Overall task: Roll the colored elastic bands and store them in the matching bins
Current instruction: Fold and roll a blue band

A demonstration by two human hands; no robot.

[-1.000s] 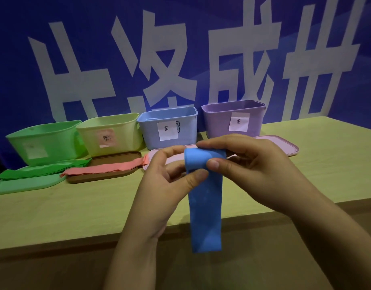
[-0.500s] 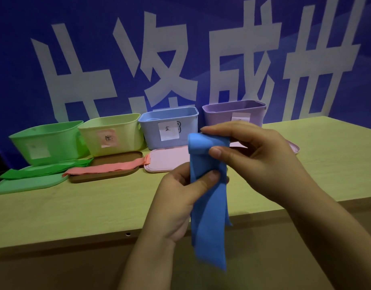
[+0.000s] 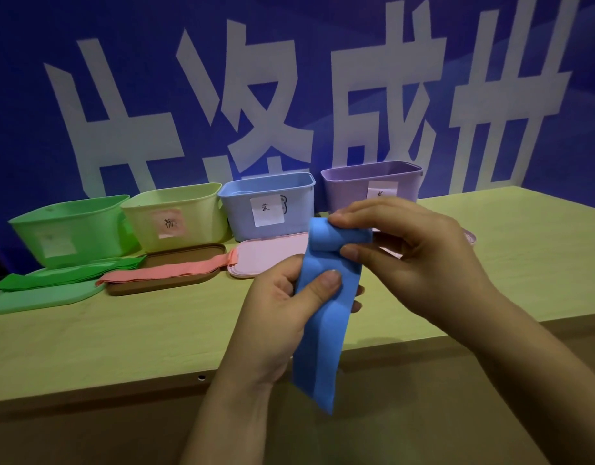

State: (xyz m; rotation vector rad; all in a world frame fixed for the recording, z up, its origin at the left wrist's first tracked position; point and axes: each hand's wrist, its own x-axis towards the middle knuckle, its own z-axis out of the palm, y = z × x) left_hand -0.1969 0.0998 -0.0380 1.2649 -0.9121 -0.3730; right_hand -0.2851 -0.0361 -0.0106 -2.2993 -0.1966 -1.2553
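Note:
A blue elastic band (image 3: 323, 330) hangs in front of the table edge, its top wound into a small roll. My right hand (image 3: 417, 263) pinches that roll between thumb and fingers. Lower down, my left hand (image 3: 279, 313) grips the hanging strip with the thumb across its front. Behind stand four bins in a row: green bin (image 3: 71, 226), yellow bin (image 3: 178, 216), blue bin (image 3: 272, 206) and purple bin (image 3: 366, 186). A green band (image 3: 65, 276) and a pink band (image 3: 165, 271) lie flat in front of the bins.
Lids lie before the bins: a green lid (image 3: 38, 298), a brown lid (image 3: 175, 260) and a pink lid (image 3: 266, 256). The wooden table (image 3: 122, 330) ends at a front edge below my hands. A blue banner with white characters stands behind the bins.
The roll has grown and risen a little in my right hand. My left hand slid down from the roll to grip the hanging strip, whose free tail is shorter.

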